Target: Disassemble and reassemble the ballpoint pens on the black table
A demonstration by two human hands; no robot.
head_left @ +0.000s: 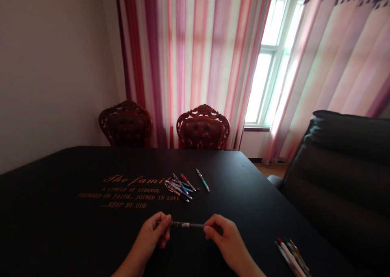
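Note:
A dark patterned pen [185, 225] lies level between my two hands, low over the black table [76, 236]. My left hand [158, 228] pinches its left end between thumb and fingers. The right end sits in the closed fingers of my right hand [221, 230]. Both tips of the pen are covered by my fingers. Beyond my hands rests a loose pile of several pens [181, 187], with patterned, blue and red barrels. Slightly apart, to the right of that pile, is a single teal and dark pen [202, 180].
Another group of pens [291, 256], one white with a red end, lies at the table's near right. Two carved chairs [203, 130] stand behind the far edge. A black padded seat [344, 179] is on the right. Gold lettering [131, 198] marks the tabletop.

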